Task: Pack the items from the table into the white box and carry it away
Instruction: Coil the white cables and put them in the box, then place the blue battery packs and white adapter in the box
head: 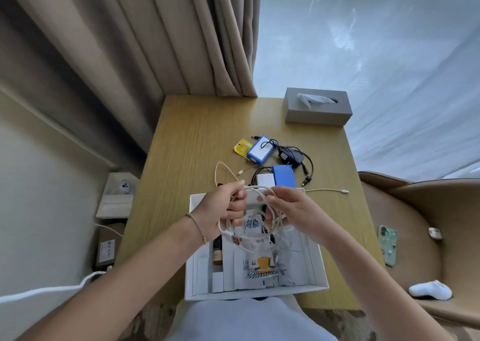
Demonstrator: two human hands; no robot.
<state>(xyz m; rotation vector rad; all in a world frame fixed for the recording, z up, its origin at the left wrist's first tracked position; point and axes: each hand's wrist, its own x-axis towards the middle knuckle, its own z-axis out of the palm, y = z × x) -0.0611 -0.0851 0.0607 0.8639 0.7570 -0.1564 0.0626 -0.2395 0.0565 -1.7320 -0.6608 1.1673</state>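
The open white box point(320, 268) stands at the table's near edge, holding paper packets and a dark bottle. Above it my left hand point(224, 210) and my right hand point(288, 208) both grip a looped white cable point(249, 245) with a red-tipped plug hanging down. Beyond the box on the wooden table point(197, 145) lie a blue battery pack with a white label point(259, 149), a second blue pack point(283, 175), a white adapter point(265, 179), a black charger with leads point(292, 156), a yellow sachet point(242, 147) and a cream cable point(327, 190).
A grey tissue box point(318, 106) sits at the table's far right corner. Beige curtains point(155, 41) hang behind. A tan armchair point(420, 223) on the right holds a phone point(387, 244) and a white sock point(430, 290). Boxes stand on the floor at left.
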